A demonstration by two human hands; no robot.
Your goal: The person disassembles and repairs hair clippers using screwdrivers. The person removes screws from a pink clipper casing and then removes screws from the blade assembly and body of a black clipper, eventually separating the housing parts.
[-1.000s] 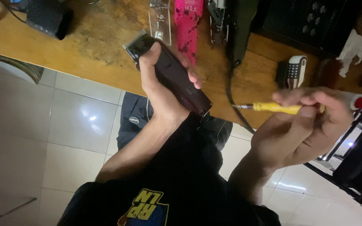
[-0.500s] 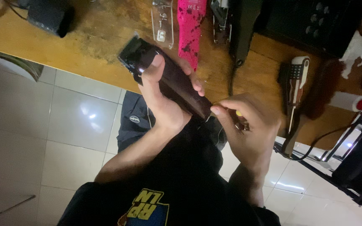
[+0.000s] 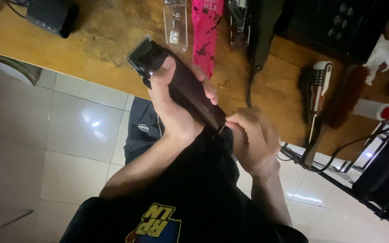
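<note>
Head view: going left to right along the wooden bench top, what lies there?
Black box → clear plastic guard → pink spattered clipper body → black corded clipper → red-and-white clipper → brush.

A dark maroon hair clipper [image 3: 183, 92] is being held in the air above the edge of a wooden table, tilting diagonally. Its black blade head is pointing up and to the left, and its narrower tail end is pointing down and to the right. The body is long, smooth and slightly glossy. Fingers are wrapping around its middle, hiding part of it, and its tail end is sitting against the other hand
</note>
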